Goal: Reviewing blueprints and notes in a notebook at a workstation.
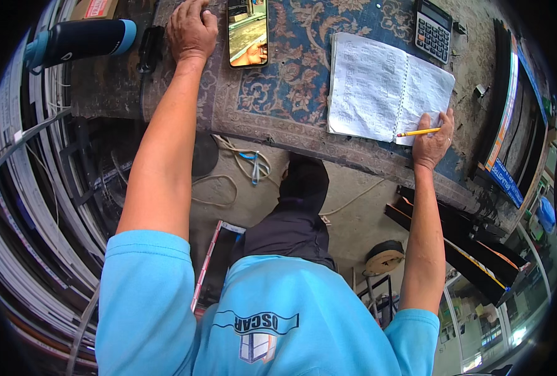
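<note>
On the right, my right hand [433, 143] rests at the lower right corner of an open spiral notebook [369, 84] and is closed on a yellow pencil [418, 132]. The pencil lies sideways, pointing left across the page. Handwriting covers the notebook's left page. My left hand [192, 31] lies on the patterned cloth of the table, open, palm down, with its fingertips near the top edge of the view. Just right of it is a phone [248, 37] with its screen lit, showing a hand.
A calculator [432, 30] sits beyond the notebook. At the far left lie a dark blue bottle [81, 42] and a small black object [150, 49]. Long profiles [21, 207] stack on the left; black ones [460, 250] stand below right. A cord [253, 164] coils on the floor.
</note>
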Tool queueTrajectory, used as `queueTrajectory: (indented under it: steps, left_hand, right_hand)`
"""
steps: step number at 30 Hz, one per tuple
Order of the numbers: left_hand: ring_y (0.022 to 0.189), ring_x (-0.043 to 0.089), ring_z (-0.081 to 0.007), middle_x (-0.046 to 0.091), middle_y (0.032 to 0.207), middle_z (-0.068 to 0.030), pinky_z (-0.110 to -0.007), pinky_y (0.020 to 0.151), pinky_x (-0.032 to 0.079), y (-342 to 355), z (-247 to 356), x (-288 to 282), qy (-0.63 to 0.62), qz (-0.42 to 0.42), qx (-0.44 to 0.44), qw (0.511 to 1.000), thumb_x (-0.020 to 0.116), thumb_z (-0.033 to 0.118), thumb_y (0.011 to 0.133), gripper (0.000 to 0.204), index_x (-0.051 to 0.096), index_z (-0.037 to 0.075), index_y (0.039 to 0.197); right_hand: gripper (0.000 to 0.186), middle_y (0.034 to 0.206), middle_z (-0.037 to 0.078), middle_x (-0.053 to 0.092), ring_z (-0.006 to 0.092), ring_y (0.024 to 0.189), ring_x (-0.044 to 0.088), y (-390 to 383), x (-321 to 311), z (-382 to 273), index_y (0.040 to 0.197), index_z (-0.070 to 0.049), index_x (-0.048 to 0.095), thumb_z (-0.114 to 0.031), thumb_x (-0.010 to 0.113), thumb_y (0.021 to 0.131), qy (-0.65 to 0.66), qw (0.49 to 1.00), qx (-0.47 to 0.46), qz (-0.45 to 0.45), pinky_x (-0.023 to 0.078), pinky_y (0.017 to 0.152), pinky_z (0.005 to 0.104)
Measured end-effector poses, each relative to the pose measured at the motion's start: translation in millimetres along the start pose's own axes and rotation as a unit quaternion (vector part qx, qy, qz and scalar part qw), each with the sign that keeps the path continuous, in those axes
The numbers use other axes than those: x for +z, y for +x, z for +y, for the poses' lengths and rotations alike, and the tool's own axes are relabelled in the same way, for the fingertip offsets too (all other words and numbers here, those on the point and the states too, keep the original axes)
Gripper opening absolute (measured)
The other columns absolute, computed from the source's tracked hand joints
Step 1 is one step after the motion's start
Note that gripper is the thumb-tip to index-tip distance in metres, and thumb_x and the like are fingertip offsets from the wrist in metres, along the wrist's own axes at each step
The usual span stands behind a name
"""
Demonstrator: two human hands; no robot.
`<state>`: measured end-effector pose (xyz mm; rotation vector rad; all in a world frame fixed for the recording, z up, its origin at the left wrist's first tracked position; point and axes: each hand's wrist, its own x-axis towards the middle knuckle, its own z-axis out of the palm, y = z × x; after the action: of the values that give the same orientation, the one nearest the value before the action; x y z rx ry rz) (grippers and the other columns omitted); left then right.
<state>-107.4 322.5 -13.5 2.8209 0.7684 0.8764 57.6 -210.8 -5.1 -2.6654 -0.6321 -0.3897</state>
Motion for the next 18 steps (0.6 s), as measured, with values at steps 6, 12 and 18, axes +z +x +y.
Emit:
queueTrajectory:
  steps: [6, 12, 18]
  left_hand:
    - [0.125, 0.055, -0.0370, 0.064, 0.129, -0.0157, -0.048, 0.107, 0.043, 1, 7, -2, 0.006, -0.017, -0.015, 1.000, 0.060, 0.017, 0.089, 0.028, 0.066, 0.007, 0.114]
    - [0.126, 0.055, -0.0366, 0.064, 0.130, -0.0158, -0.048, 0.107, 0.043, 1, 6, -1, 0.006, -0.017, -0.014, 1.000, 0.060, 0.017, 0.089, 0.028, 0.066, 0.007, 0.114]
    - [0.129, 0.056, -0.0315, 0.065, 0.136, -0.0072, -0.046, 0.111, 0.040, -4, -19, 13, 0.000, -0.005, 0.019, 1.000, 0.058, 0.025, 0.092, 0.031, 0.071, 0.018, 0.120]
  right_hand:
    - [0.043, 0.147, 0.024, 0.056, 0.0428, 0.136, 0.051, -1, -2, -4, 0.121, -0.003, 0.057, -0.030, 0.072, 0.090, -0.001, 1.000, 0.009, -0.011, 0.039, 0.114, 0.0502]
    - [0.043, 0.148, 0.023, 0.055, 0.0424, 0.137, 0.050, 0, -2, -4, 0.122, -0.004, 0.057, -0.029, 0.072, 0.090, 0.002, 1.000, 0.013, -0.009, 0.038, 0.114, 0.0500]
    - [0.044, 0.149, 0.023, 0.054, 0.0421, 0.138, 0.049, 0, -1, -7, 0.122, -0.004, 0.057, -0.032, 0.071, 0.090, 0.006, 1.000, 0.021, -0.015, 0.037, 0.115, 0.0503]
